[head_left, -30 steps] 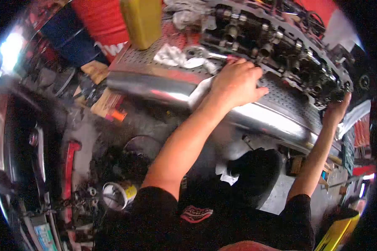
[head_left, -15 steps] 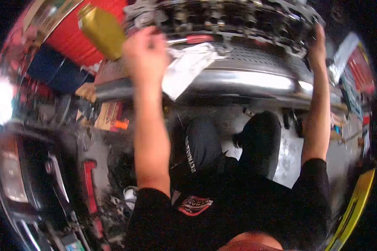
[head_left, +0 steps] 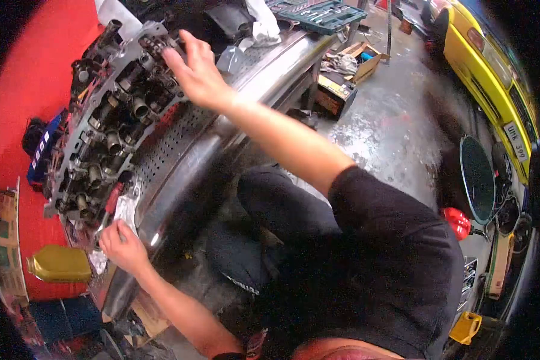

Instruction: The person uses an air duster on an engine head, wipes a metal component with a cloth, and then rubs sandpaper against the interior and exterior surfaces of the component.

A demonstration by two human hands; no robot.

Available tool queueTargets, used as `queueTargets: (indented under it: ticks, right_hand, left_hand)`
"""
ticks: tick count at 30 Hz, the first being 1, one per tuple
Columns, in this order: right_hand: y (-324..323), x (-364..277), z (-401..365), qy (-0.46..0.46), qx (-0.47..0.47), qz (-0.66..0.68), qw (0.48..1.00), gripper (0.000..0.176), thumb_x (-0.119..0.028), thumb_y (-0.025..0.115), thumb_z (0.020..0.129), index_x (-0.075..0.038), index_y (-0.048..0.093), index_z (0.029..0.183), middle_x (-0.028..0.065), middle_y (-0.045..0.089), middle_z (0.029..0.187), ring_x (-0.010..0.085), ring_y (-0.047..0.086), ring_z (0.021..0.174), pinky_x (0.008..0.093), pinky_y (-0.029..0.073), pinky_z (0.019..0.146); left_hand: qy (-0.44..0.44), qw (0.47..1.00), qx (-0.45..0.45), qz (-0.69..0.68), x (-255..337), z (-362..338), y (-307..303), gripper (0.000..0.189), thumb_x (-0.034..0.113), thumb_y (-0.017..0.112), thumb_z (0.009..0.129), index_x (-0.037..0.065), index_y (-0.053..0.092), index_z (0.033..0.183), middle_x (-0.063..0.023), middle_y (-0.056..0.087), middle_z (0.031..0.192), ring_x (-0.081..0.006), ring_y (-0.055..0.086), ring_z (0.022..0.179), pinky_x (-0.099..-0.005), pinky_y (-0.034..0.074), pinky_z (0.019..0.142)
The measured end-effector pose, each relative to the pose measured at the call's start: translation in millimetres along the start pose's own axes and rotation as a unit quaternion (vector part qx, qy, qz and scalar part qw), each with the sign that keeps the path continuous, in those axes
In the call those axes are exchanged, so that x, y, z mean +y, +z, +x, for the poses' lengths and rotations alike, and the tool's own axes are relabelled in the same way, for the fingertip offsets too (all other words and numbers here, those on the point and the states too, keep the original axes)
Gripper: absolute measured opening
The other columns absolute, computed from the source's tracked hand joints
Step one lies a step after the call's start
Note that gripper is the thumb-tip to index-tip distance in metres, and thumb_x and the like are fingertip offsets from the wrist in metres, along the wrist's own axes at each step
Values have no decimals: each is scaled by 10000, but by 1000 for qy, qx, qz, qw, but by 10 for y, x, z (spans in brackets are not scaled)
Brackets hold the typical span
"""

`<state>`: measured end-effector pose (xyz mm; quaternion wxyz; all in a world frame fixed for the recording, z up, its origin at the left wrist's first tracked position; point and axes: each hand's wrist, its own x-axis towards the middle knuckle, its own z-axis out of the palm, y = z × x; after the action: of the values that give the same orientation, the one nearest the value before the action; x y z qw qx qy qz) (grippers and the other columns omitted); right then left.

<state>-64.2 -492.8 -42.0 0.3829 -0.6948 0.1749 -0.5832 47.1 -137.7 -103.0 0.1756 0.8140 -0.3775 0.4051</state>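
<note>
A right hand (head_left: 203, 73) is hovering open at the far end of a cylinder head (head_left: 107, 115); left hand (head_left: 125, 247), grip unclear, is hanging near a rag (head_left: 124, 208).

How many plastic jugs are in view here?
2: a gold jug near the left hand, and a yellow jug at lower right. More may be hidden.

Your cylinder head (head_left: 105, 135) lies on the bench (head_left: 161, 155) at upper left of the frame, with the jug (head_left: 61, 264) near its lower end. You have a tool case (head_left: 325, 14) at top centre, the car (head_left: 475, 67) at upper right.
</note>
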Motion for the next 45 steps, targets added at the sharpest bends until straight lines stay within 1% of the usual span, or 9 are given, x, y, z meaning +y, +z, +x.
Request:
queueTargets:
  ticks: [6, 13, 18, 22, 27, 34, 35, 43, 45]
  right_hand:
    - [-830, 602, -117, -107, 2, -278, 955, 402, -392, 670, 847, -58, 653, 1069, 162, 613, 1028, 360, 515, 1040, 458, 410, 938]
    - [-863, 1016, 507, 36, -149, -479, 864, 826, -710, 629, 754, -86, 532, 1286, 169, 665, 1106, 345, 624, 1063, 461, 485, 894]
    - [-930, 1394, 531, -12, -29, -130, 991, 507, -281, 745, 843, -10, 582, 1239, 152, 649, 1156, 214, 635, 1002, 328, 488, 889]
    - [-702, -3, -150, -19, -107, 17, 994, 345, -174, 741, 841, -29, 656, 1142, 82, 659, 1098, 169, 594, 1011, 302, 454, 918]
    - [-125, -928, -900, 17, -308, 216, 927, 372, -34, 753, 762, -15, 651, 1119, 54, 660, 1087, 153, 573, 1022, 297, 426, 941]
    - [229, -1123, -1338, 89, -408, 273, 867, 323, -104, 721, 848, -35, 642, 1154, 29, 580, 1092, 124, 566, 984, 258, 581, 726]
    - [289, -1082, -1382, 107, -397, 295, 862, 315, -106, 717, 854, -35, 643, 1151, 30, 581, 1092, 125, 567, 987, 259, 580, 730]
    - [528, -1056, -1501, 137, -388, 385, 826, 264, -103, 717, 856, -47, 674, 1110, 68, 578, 1174, 166, 549, 1087, 301, 452, 929]
    - [585, -1035, -1453, 25, -381, 320, 867, 284, -149, 710, 860, -74, 672, 1131, 98, 549, 1258, 217, 512, 1174, 353, 397, 1010]
  left_hand:
    - [-21, 999, 18, -32, 91, 27, -52, 83, 98, 652, 837, 19, 648, 861, -132, 629, 864, -336, 575, 846, -449, 440, 748]
    - [-95, 994, 32, -46, 122, -22, -12, 169, 153, 701, 781, 43, 686, 910, -117, 657, 886, -320, 603, 867, -441, 465, 785]
    - [-197, 951, 131, -201, 186, -30, -193, 319, 78, 712, 753, 52, 658, 1066, -89, 653, 904, -256, 608, 874, -382, 477, 812]
    - [-184, 939, 101, -273, 874, 235, -534, 385, 67, 748, 774, 55, 628, 1139, -58, 649, 991, -180, 607, 962, -332, 481, 878]
    - [-176, 651, -31, -738, 1146, 287, -385, 418, 263, 774, 825, 70, 519, 1095, -30, 607, 1011, -130, 581, 944, -279, 485, 795]
    - [-299, 415, -48, -858, 1005, 23, -535, 191, 188, 622, 942, 136, 482, 1060, 36, 523, 971, -56, 506, 889, -211, 424, 671]
    - [-268, 409, -49, -871, 977, -19, -484, 207, 181, 549, 971, 146, 442, 1144, -31, 520, 1137, -169, 547, 1061, -401, 496, 852]
    - [-226, 418, -60, -878, 760, -1, -578, 325, 153, 602, 944, 136, 475, 1242, -52, 582, 1111, -164, 578, 983, -365, 520, 766]
    - [-274, 563, -39, -779, 711, 18, -570, 276, 127, 598, 939, 110, 519, 1203, -56, 606, 1066, -173, 585, 980, -343, 514, 766]
